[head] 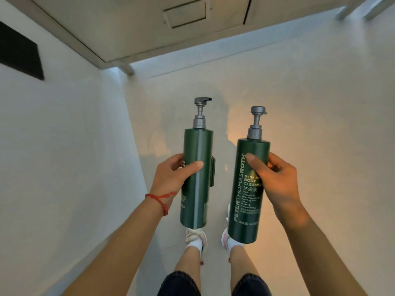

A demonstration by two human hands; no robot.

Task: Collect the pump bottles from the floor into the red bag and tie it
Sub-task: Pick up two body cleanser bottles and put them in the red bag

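Two dark green pump bottles with grey pump heads are held up in front of me, pumps pointing away. My left hand (pixel 171 174), with a red string at the wrist, grips the left pump bottle (pixel 197 146) round its middle. My right hand (pixel 275 178) grips the right pump bottle (pixel 245 216), whose label reads "Peter Thomas Roth body cleanser". The bottles are apart, roughly parallel, well above the floor. No red bag is in view.
A pale floor (pixel 299 103) stretches ahead and to the right. A white wall (pixel 64 146) runs close along my left, with a dark panel (pixel 19 52) on it. A beige door or cabinet front (pixel 149 28) stands ahead. My feet in white sneakers (pixel 196 238) are below the bottles.
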